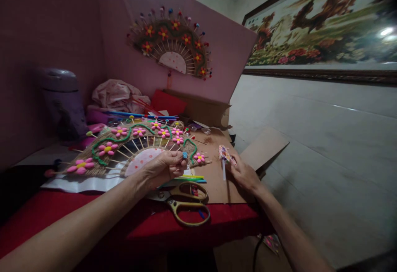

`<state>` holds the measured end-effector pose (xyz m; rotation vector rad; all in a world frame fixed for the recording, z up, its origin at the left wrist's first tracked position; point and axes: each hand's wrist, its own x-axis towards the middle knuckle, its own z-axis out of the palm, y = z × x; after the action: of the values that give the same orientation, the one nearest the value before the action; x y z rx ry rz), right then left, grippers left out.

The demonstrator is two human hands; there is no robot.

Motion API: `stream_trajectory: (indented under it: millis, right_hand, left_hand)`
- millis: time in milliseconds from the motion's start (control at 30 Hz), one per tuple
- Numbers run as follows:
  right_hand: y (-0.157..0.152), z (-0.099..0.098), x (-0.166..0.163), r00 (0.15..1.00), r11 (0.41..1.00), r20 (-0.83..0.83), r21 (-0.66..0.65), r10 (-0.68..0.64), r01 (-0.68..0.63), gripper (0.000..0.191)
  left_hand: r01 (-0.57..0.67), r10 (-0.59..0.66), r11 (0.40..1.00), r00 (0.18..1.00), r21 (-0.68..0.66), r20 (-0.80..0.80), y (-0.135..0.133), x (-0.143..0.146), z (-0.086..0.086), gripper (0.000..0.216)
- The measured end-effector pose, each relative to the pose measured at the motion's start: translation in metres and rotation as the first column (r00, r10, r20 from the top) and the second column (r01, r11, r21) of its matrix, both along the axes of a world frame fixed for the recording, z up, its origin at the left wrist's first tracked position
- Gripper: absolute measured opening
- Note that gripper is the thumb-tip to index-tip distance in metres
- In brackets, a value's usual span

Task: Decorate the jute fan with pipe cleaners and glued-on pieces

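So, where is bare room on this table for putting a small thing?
Bare brown cardboard shows between the gold-handled metal scissors and the right hand; bare red cloth borders it in front. Crowded: behind the pink-flowered twine fan, where blue sticks and crumpled pale-pink fabric lie.

Bare cardboard (pixel 214 177) lay open right of centre, between left hand (pixel 166 168) and right hand (pixel 245 176). Scissors (pixel 172 204) blocked the lower centre, the flowered fan (pixel 141 161) centre left, a purple bottle (pixel 63 102) far left.
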<state>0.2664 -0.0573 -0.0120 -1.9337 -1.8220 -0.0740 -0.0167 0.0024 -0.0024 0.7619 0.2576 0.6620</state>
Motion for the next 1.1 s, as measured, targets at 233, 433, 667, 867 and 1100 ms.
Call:
stream_trajectory:
  millis: [233, 433, 667, 867, 1100]
  right_hand:
    - [0.014, -0.012, 0.020, 0.943, 0.989, 0.332, -0.130, -0.017, 0.064, 0.039]
    - [-0.005, 0.020, -0.052, 0.967, 0.942, 0.093, 0.224, 0.236, -0.251, 0.024]
    - [0.002, 0.021, -0.127, 0.678, 0.784, -0.398, 0.378, 0.618, -0.492, 0.026]
    - [0.016, 0.010, -0.131, 0.589, 0.741, -0.458, 0.500, 0.666, -0.448, 0.019]
    - [0.020, 0.009, -0.135, 0.519, 0.677, -0.446, 0.583, 0.729, -0.449, 0.015]
  left_hand:
    - [0.011, -0.012, 0.999, 1.000, 0.047, 0.016, 0.002, 0.000, -0.002, 0.021]
    - [0.044, -0.045, 0.997, 0.999, 0.059, 0.002, -0.002, -0.001, 0.003, 0.023]
    - [0.053, -0.054, 0.996, 0.999, 0.067, 0.001, -0.004, -0.003, 0.001, 0.021]
    - [-0.034, 0.034, 0.999, 0.999, 0.014, -0.014, -0.005, -0.003, 0.002, 0.024]
    - [-0.012, 0.013, 0.999, 1.000, 0.037, -0.009, -0.006, -0.003, 0.002, 0.023]
